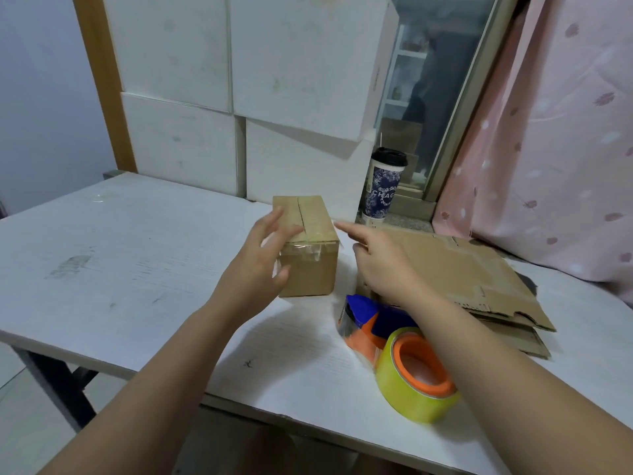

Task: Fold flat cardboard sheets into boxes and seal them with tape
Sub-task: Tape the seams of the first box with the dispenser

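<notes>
A small brown cardboard box [313, 248] stands folded on the white table [120, 255], with clear tape across its top seam and down the near face. My left hand [255, 262] hovers at the box's left near corner, fingers spread and relaxed, holding nothing. My right hand [380, 258] is just right of the box, index finger stretched toward its top edge, holding nothing. A blue and orange tape dispenser [370, 323] with a yellowish tape roll [416, 373] lies near the front edge. Flat cardboard sheets [479, 286] are stacked at the right.
White boxes [239, 90] are stacked against the back of the table. A lidded paper cup [383, 186] stands on the sill beside the window. A pink curtain [555, 138] hangs at the right. The table's front edge runs close below the tape roll.
</notes>
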Demonstrator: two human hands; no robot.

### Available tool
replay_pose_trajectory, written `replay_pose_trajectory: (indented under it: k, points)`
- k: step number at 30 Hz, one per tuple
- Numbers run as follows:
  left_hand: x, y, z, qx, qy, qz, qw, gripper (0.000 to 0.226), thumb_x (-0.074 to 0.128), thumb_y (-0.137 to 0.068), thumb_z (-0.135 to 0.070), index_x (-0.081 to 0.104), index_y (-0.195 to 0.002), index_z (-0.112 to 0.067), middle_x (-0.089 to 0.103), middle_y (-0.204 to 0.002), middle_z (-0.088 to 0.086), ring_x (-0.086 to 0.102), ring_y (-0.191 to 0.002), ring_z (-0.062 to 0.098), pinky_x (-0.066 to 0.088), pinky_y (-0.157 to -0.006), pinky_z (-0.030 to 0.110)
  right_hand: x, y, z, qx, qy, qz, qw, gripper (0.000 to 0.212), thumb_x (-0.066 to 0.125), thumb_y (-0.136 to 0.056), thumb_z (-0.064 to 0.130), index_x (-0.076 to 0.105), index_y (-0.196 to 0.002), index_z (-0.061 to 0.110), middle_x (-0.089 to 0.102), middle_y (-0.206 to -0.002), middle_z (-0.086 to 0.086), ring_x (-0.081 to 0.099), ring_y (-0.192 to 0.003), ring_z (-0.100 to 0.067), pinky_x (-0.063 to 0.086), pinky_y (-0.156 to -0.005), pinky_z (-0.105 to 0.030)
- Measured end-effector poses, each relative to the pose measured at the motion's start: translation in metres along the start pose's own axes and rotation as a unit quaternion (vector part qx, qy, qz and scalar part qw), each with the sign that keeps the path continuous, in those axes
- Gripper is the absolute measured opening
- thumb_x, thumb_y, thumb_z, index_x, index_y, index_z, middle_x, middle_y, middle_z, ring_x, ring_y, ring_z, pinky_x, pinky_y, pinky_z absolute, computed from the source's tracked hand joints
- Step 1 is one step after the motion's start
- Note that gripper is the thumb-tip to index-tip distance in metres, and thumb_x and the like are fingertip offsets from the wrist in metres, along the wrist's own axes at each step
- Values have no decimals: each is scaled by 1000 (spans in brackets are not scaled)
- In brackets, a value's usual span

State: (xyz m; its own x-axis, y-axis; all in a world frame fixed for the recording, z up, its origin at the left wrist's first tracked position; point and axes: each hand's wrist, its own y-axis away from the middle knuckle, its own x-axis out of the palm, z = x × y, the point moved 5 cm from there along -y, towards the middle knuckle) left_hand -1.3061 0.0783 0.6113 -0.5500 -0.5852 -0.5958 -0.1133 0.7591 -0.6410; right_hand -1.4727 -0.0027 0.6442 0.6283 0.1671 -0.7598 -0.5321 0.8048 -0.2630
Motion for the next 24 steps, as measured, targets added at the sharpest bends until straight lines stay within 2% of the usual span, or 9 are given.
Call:
replay_pose_trajectory:
  k: [1, 2, 5, 8, 11, 14, 16, 20, 24]
  points:
    - [-2, 2, 3, -15, 44, -10, 999, 58, 61, -83, 2, 47, -132, -27, 21, -150, -7, 33, -132, 5, 43, -90, 12, 1, -2, -4, -7, 43, 18, 999, 55, 34, -95, -1, 51, -136, 31, 62, -127, 1, 61, -90, -2, 39, -73, -7]
    - [-4, 4, 6, -42, 97, -18, 994, 60, 58, -82, 4, 46, -131, -30, 23, -148, -9, 34, -130, 3, 42, -90, 8, 1, -3, -7, -18, 77, 28, 996, 55, 35, -94, -1, 53, -135, 30, 63, -126, 1, 61, -89, -3, 37, -72, -6]
    - [-4, 7, 17, -128, 195, -32, 972, 68, 45, -84, 11, 46, -120, -47, 47, -131, -17, 53, -115, 0, 53, -83, 20, -3, -3, -6, -73, 137, 15, 988, 48, 43, -92, -5, 59, -130, 20, 59, -133, 1, 52, -122, -15, 25, -89, -2]
    - [-1, 5, 21, -117, 176, -40, 977, 53, 49, -92, 3, 57, -112, -45, 57, -113, -20, 59, -98, 3, 56, -79, 28, -3, -4, -1, -110, 159, 2, 981, 32, 55, -95, 7, 62, -125, 14, 60, -131, -2, 52, -124, -16, 21, -95, -4]
    - [-2, 1, 21, -109, 184, -38, 976, 43, 54, -92, -2, 61, -104, -43, 59, -112, -9, 59, -88, 4, 54, -74, 19, -3, -8, 1, -126, 169, 15, 977, 32, 59, -93, 12, 62, -125, 11, 59, -132, -1, 51, -126, -14, 20, -99, -4]
    - [-4, -4, 22, -110, 195, -29, 974, 42, 58, -90, 0, 63, -99, -41, 58, -114, -9, 59, -77, 3, 50, -70, 11, -5, -11, 1, -137, 178, 32, 974, 32, 59, -93, 11, 61, -126, 10, 58, -132, -1, 51, -126, -12, 15, -95, 6]
    - [-5, -5, 23, -108, 192, -15, 975, 41, 59, -90, -2, 62, -99, -42, 54, -120, -12, 58, -74, 5, 49, -68, 12, -7, -13, 0, -141, 177, 40, 973, 31, 58, -94, 9, 62, -125, 10, 59, -131, -1, 52, -125, -11, 14, -93, 9]
    - [2, -6, 18, -97, 156, 31, 982, 41, 60, -88, -8, 52, -104, -44, 50, -120, -28, 53, -69, 8, 47, -63, 20, -10, -16, 1, -142, 166, 52, 974, 31, 62, -92, 13, 64, -122, 13, 61, -128, 0, 53, -123, -8, 22, -98, 1]
    - [4, -10, 22, -109, 169, 49, 978, 31, 60, -88, -8, 53, -92, -37, 46, -121, -36, 48, -64, 6, 42, -64, 16, -12, -20, 2, -154, 182, 42, 970, 30, 65, -90, 16, 66, -120, 12, 64, -123, 0, 56, -119, -8, 27, -98, -3]
